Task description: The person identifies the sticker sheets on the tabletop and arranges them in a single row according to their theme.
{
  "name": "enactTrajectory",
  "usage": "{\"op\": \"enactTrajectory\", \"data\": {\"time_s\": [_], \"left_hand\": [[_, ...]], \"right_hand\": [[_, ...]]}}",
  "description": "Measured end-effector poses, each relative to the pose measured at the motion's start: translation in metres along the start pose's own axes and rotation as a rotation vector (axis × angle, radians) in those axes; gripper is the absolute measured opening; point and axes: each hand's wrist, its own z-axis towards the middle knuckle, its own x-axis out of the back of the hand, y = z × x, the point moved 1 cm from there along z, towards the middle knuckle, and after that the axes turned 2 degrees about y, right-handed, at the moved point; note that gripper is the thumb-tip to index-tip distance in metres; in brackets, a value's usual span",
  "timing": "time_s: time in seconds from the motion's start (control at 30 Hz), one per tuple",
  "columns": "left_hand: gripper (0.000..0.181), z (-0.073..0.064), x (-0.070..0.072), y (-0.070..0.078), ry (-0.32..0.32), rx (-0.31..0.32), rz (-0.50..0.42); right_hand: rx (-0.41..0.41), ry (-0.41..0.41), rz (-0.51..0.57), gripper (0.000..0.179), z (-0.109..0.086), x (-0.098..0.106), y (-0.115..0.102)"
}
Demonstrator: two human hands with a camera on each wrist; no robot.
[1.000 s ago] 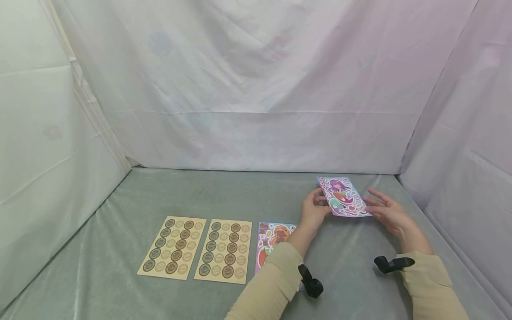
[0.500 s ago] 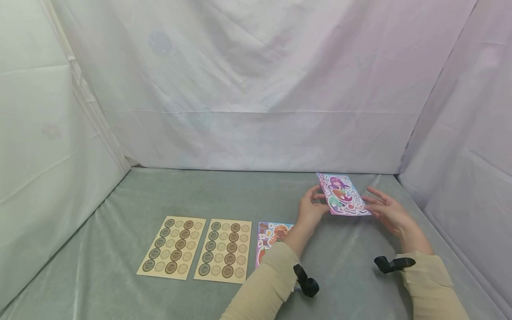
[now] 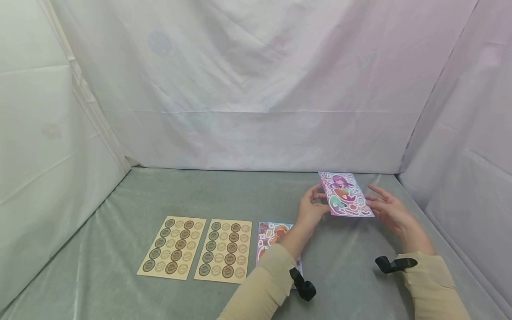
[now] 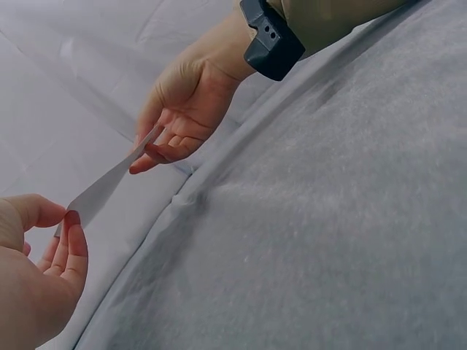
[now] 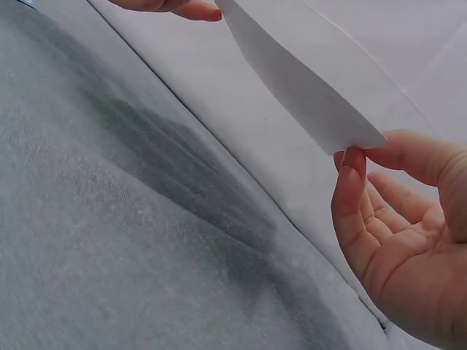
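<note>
Both hands hold a colourful sticker sheet (image 3: 345,195) printed with a purple-haired mermaid, raised above the table at the right. The left hand (image 3: 310,211) pinches its left edge between thumb and fingers. At the lower right corner, the right hand (image 3: 394,216) grips the sheet with thumb and fingertips. From below, the wrist views show the sheet's plain white back (image 5: 299,80), slightly bent and clear of the cloth. Under the left forearm lies a second colourful sticker sheet (image 3: 273,233) with an orange-haired figure, partly hidden by the sleeve.
Two tan sheets of round stickers, the left one (image 3: 173,247) and the right one (image 3: 224,251), lie side by side on the grey cloth-covered table (image 3: 120,289). White curtains (image 3: 256,89) enclose the back and both sides.
The held sheet has risen slightly and then shifted a little to the right. My left forearm has moved slightly left, and both hands keep their hold.
</note>
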Motion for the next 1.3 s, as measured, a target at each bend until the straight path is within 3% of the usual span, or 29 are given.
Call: {"op": "enactTrajectory", "data": {"time_s": [0.13, 0.73, 1.3], "left_hand": [[0.066, -0.003, 0.002, 0.003, -0.027, 0.003, -0.018], [0.071, -0.011, 0.018, 0.017, -0.176, -0.027, -0.067], [0.066, -0.013, 0.022, 0.026, -0.176, -0.030, -0.055]], "right_hand": [[0.009, -0.009, 0.027, 0.080, -0.002, -0.002, -0.004], [0.031, -0.051, -0.047, 0.075, -0.009, -0.013, -0.015], [0.049, -0.093, -0.123, 0.075, -0.015, -0.025, -0.024]]}}
